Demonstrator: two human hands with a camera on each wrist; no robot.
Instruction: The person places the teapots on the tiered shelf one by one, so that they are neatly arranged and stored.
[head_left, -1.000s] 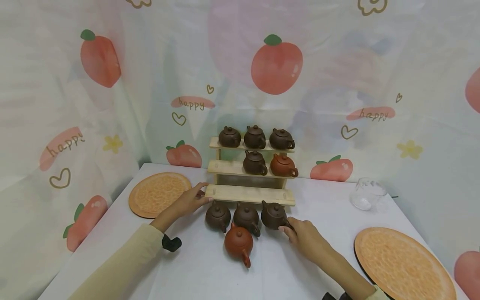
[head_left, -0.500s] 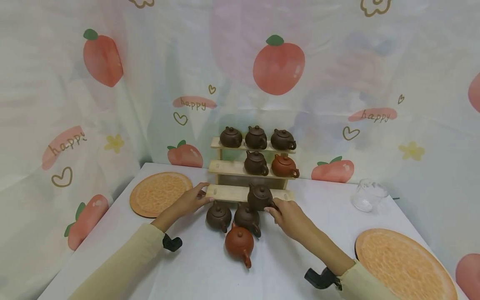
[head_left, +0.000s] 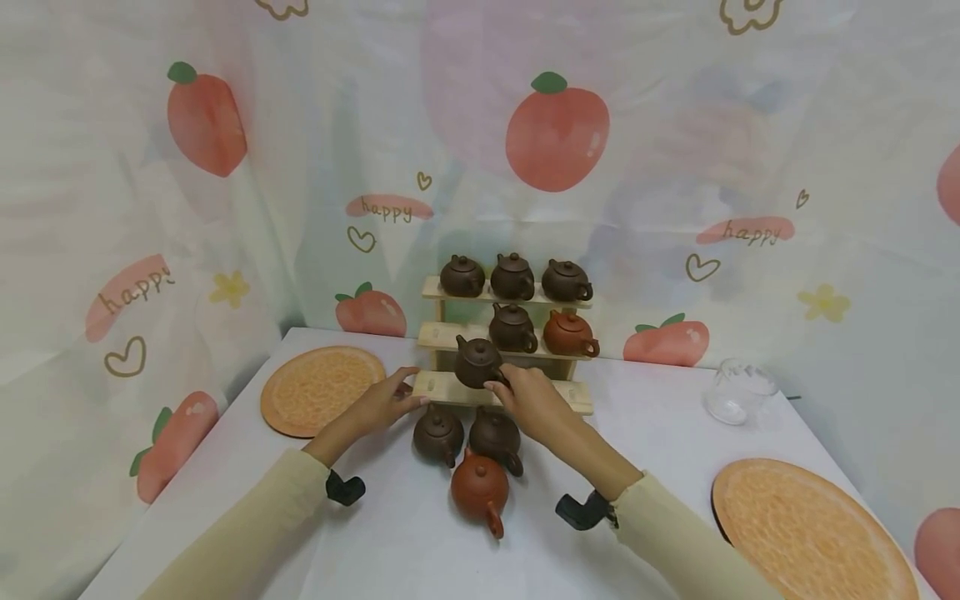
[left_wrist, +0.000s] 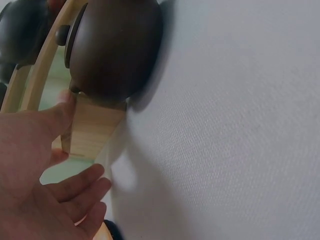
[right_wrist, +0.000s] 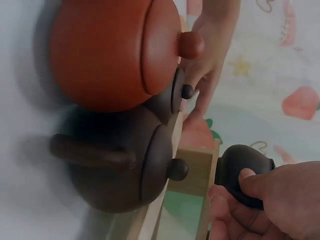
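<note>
My right hand (head_left: 536,404) pinches the handle of a dark brown teapot (head_left: 476,360), held in the air before the middle tier of the wooden stand (head_left: 446,387). In the right wrist view this dark teapot (right_wrist: 242,167) is partly covered by the fingers. With thumb and forefinger my left hand (head_left: 381,403) grips the left end of the stand's lowest tier; the remaining fingers are loose in the left wrist view. Two dark teapots (head_left: 438,435) and a reddish-brown teapot (head_left: 478,487) stand on the table in front of the stand.
Three dark teapots (head_left: 513,277) line the top tier. The middle tier carries a dark teapot (head_left: 512,327) and a reddish one (head_left: 568,332) on its right. Round orange-patterned mats (head_left: 322,390) lie left and right. A clear glass vessel (head_left: 738,392) stands at back right.
My right hand has lifted the dark teapot off the table at the right of the row and carried it up and left toward the middle tier. My left hand stays at the stand.
</note>
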